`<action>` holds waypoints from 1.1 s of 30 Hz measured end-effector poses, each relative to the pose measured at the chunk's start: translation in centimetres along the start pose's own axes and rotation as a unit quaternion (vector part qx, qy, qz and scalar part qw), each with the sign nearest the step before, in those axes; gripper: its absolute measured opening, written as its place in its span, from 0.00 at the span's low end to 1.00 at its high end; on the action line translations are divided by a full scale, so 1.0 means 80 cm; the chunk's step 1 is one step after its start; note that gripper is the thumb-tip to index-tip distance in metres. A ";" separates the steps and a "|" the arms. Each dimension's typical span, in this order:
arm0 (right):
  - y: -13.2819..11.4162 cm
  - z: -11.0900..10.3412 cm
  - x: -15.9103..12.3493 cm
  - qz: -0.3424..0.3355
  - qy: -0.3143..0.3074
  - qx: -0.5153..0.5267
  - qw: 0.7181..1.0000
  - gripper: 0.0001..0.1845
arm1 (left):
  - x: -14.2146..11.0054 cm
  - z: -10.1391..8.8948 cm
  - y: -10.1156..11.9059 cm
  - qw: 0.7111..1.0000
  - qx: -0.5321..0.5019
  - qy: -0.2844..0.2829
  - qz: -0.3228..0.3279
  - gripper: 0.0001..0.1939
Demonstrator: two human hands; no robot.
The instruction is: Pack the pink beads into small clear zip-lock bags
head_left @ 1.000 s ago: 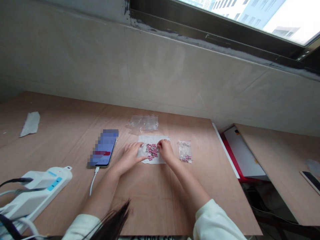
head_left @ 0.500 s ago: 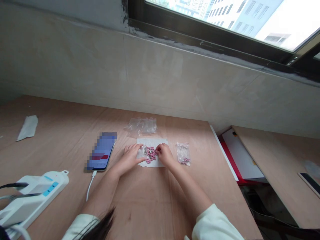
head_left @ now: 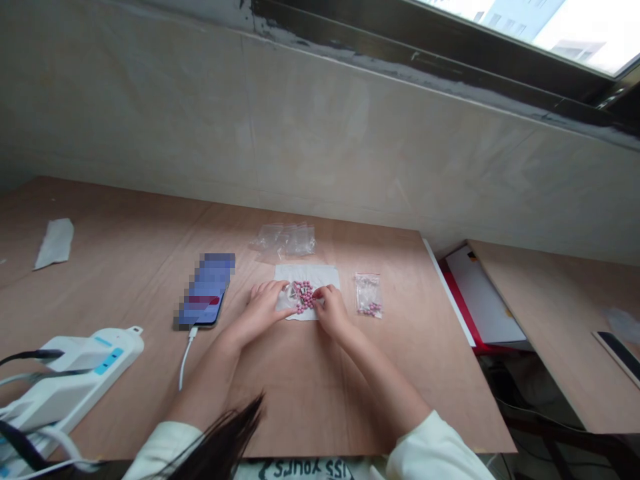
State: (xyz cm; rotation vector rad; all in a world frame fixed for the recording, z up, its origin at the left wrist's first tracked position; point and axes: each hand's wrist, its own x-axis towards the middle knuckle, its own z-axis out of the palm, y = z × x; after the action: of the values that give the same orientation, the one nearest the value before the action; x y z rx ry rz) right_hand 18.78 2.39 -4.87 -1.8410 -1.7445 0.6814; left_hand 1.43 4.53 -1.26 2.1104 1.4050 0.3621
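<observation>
Pink beads (head_left: 304, 288) lie in a small pile, with a few silvery metal bits among them, on a white paper sheet (head_left: 327, 273). My left hand (head_left: 265, 308) is at the left of the pile, thumb and fingers closed around a small clear plastic bag (head_left: 286, 297) whose opening faces the beads. At the pile's right edge is my right hand (head_left: 331, 313), thumb and forefinger pinched together against the beads. Whatever sits between those fingertips is too small to make out.
Right of the sheet lies a clear zip bag (head_left: 369, 293) with pink beads in it. Several clear bags (head_left: 287, 240) lie behind. A charging phone (head_left: 206, 290), a power strip (head_left: 75, 380) and a paper scrap (head_left: 54, 243) are on the left. The table ends before a gap at right.
The head view has tilted down a little, so the table's front edge now shows. Both hands stay at the bead pile, with only a slight shift of the right fingers.
</observation>
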 end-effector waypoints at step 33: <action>0.003 0.010 -0.024 0.002 0.051 0.034 0.998 0.03 | -0.001 -0.004 0.002 0.992 -0.127 -0.008 0.010 0.25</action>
State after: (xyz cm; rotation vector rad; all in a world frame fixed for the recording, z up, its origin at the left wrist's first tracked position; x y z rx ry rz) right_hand 18.32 0.46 -5.63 -1.8015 -1.6333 0.6280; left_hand 1.34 4.55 -0.89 1.9162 1.2578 0.5026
